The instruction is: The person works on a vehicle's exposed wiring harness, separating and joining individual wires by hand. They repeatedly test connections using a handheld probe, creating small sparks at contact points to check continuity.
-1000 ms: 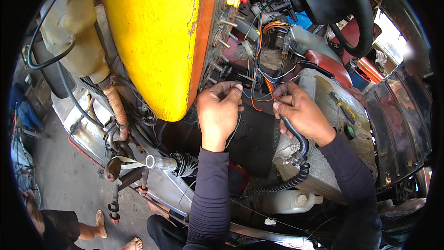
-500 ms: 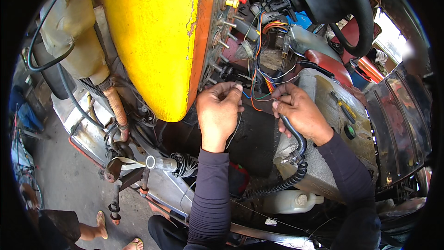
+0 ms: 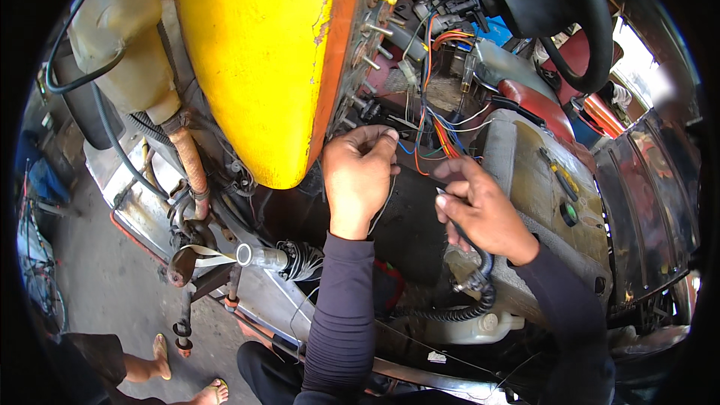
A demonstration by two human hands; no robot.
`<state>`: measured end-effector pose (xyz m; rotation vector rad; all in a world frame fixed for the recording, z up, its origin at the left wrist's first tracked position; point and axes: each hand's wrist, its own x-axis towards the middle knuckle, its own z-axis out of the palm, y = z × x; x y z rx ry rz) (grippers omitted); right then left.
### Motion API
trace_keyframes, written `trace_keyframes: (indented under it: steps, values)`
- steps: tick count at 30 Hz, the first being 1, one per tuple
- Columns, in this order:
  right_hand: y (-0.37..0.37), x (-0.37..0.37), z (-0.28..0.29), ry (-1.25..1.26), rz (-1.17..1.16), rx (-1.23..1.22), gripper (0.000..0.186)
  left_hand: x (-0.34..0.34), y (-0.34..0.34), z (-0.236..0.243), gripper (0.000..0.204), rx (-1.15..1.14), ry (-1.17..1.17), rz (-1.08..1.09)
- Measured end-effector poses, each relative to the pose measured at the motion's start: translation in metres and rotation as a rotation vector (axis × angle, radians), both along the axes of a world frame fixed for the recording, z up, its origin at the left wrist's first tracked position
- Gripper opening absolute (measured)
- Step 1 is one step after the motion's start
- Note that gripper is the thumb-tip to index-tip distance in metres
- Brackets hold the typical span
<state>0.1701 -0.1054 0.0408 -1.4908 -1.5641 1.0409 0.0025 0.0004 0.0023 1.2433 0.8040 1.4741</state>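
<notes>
"Where's the left hand?"

"I have the bare left hand (image 3: pixel 361 180) just beside the lower right edge of the big yellow panel with the orange border (image 3: pixel 251 67). Its thumb is pressed to the forefinger. A thin pale wire (image 3: pixel 388 202) trails from beneath its fingers; I can't tell whether they grip it."

"And the right?"

"I see the bare right hand (image 3: pixel 484 210) farther right of the panel, near the left one but apart from it. Thumb and forefinger are parted, the rest curled by the upper end of a bent black hose (image 3: pixel 486 263). Whether it has hold of that, I can't tell."

"The loose wiring?"

"I make out thin red, orange, blue and white wires (image 3: pixel 448 137) right of the panel, their lower ends near both hands."

"Anything beyond?"

"Well right of the panel I've got a black-and-yellow hand tool (image 3: pixel 561 174) on a worn grey padded cover (image 3: pixel 517 157)."
</notes>
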Motion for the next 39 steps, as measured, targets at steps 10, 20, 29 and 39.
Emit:
trace_keyframes:
  steps: [10,20,29,39]
  values:
    - [0.021,-0.009,-0.011,0.011,-0.029,0.064,0.032,0.000,0.001,-0.002,0.019,0.010,-0.025,-0.006]
    - [0.019,-0.011,-0.028,-0.190,-0.093,0.289,0.026,0.001,0.001,-0.001,0.019,0.013,-0.033,-0.011]
    - [0.017,-0.019,-0.010,-0.045,-0.188,0.142,0.018,-0.001,0.002,0.001,0.019,0.014,0.031,-0.023]
    - [0.023,-0.008,-0.030,-0.023,-0.120,0.309,0.013,-0.001,-0.002,-0.002,0.018,0.011,0.013,-0.004]
